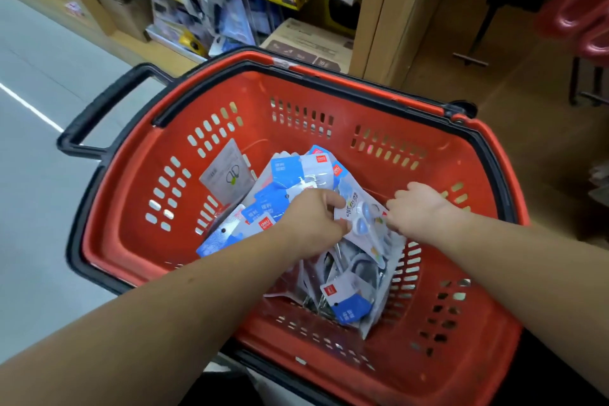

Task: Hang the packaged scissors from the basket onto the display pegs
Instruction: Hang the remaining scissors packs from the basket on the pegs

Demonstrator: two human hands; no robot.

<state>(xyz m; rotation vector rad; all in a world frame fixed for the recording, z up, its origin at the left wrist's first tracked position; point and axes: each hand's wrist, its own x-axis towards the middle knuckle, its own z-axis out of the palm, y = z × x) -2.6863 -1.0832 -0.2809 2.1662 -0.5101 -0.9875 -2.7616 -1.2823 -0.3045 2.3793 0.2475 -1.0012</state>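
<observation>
Now, scissors pack [359, 217] inside basket [296, 359], pinched by left fingers [332, 199], right fingers [393, 209]

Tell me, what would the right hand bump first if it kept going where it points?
The right hand would probably meet the white plastic packet of blue-handled scissors first, pinched by the left hand.

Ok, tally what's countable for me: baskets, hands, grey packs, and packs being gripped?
Basket: 1
Hands: 2 (left hand, right hand)
Grey pack: 1
Light-blue scissors pack, gripped: 1
Total: 5
The blue-and-white packs overlap in a pile, so their count is unclear.
</observation>
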